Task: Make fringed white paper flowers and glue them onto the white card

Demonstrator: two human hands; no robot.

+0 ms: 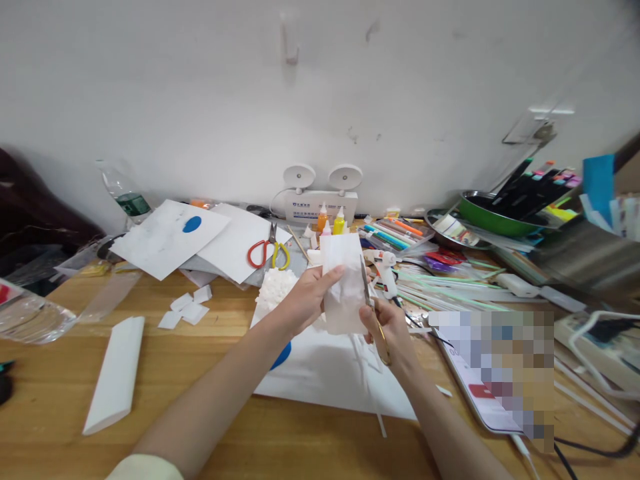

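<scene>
A white piece of paper (344, 303) is held upright in my left hand (314, 293), with the thumb across its front. My right hand (387, 327) grips gold-handled scissors (383, 343), whose blades lie along the paper's right edge. Below both hands a large white sheet (330, 377) lies on the table, with a blue shape (281, 357) partly behind my left forearm. Thin white strips (373, 393) hang or lie beneath the paper. A fluffy white heap (274, 288) sits left of my left hand.
Red-and-yellow-handled scissors (269, 253) lie behind the hands. A folded white paper (116, 373) and small white squares (193, 312) are at the left. At the right are a glue gun (384, 270), a tablet (480, 393) and a green bowl of markers (495, 217).
</scene>
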